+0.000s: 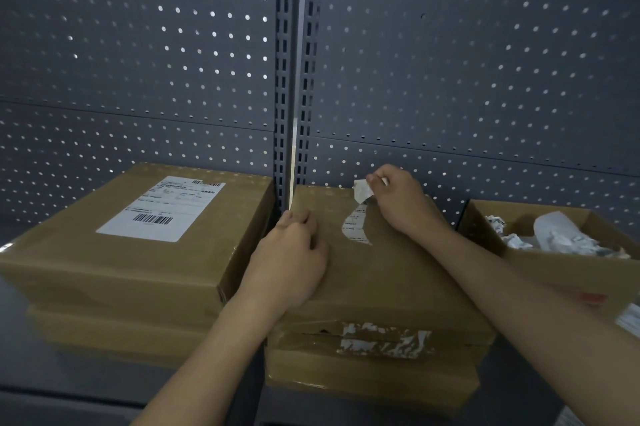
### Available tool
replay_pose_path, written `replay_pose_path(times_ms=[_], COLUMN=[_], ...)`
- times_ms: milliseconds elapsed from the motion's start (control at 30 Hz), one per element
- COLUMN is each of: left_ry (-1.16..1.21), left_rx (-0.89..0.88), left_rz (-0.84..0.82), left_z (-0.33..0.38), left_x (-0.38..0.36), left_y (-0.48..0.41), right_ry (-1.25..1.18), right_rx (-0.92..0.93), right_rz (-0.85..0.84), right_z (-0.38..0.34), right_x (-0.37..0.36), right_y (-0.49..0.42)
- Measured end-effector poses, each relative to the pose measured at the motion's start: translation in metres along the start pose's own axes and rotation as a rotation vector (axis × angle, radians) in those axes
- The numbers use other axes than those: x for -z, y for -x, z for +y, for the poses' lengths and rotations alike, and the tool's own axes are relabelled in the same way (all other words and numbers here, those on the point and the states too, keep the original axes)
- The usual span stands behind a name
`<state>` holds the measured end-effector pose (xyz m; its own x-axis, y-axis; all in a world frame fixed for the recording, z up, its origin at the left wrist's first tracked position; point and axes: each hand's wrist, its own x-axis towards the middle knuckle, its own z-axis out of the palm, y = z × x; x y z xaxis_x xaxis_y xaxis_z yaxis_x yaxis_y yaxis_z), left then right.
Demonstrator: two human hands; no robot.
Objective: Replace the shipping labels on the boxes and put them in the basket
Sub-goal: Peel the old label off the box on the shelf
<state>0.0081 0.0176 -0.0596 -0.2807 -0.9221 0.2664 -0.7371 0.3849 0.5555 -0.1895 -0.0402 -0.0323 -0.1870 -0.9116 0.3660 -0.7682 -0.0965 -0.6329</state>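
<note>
A flat brown cardboard box tops a stack in the middle of the shelf. Only a torn white strip of its old shipping label still sticks to the lid. My right hand pinches the lifted upper end of that strip near the box's far edge. With curled fingers, my left hand rests on the box's left side and holds it down. To the left, another flat box carries a whole white label with barcodes.
An open cardboard box at the right holds crumpled white label scraps. More flat boxes lie under both stacks; one front edge shows torn label remains. A grey pegboard wall closes the back of the shelf.
</note>
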Motion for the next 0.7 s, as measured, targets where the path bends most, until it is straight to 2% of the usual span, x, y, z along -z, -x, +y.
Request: replay_pose_path(times_ms=[300, 500, 700], left_ry=[-0.002, 0.001, -0.005], left_rx=[0.006, 0.011, 0.033], left_rz=[-0.021, -0.019, -0.038], left_z=[0.002, 0.002, 0.002], left_x=[0.001, 0.002, 0.001], left_y=[0.001, 0.002, 0.001], right_ry=[-0.155, -0.477, -0.369], right_rx=[-0.05, -0.094, 0.017], right_rz=[0.026, 0.129, 0.099], right_z=[0.008, 0.012, 0.02], right_x=[-0.002, 0.004, 0.006], right_y=[-0.004, -0.006, -0.007])
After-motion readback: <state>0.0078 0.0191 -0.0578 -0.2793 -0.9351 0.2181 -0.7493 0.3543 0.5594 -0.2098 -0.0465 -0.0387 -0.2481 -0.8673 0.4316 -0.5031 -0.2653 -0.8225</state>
